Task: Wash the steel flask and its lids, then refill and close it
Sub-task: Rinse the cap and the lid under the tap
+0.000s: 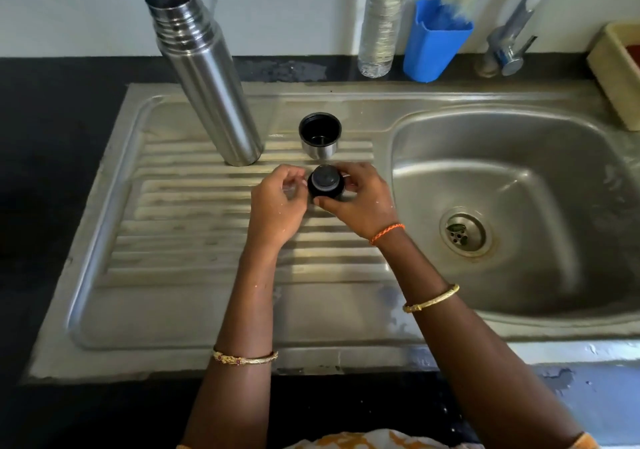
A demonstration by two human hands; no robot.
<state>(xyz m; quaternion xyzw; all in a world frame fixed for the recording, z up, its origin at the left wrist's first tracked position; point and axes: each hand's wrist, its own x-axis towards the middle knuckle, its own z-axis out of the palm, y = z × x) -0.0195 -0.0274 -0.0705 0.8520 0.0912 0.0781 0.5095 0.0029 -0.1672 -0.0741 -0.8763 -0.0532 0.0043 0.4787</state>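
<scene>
Fingers of right hand (356, 195) grip the black stopper lid (325, 181), left hand (277, 195) loosely curled beside it, holding nothing visible; best kept level above the drainboard (173, 223).

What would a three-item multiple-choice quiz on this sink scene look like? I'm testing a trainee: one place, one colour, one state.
1. Where does the flask stand?
A. in the basin
B. on the draining board
C. on the black counter

2. What colour is the cup by the tap?
A. red
B. green
C. blue

3. Is the flask open?
A. yes, uncapped
B. no, capped
C. covered by a cloth

Answers: 1 B, its base sits on the ribbed draining board; 2 C, its plastic is blue; 3 A, its mouth shows, while the right hand holds the stopper.
</scene>
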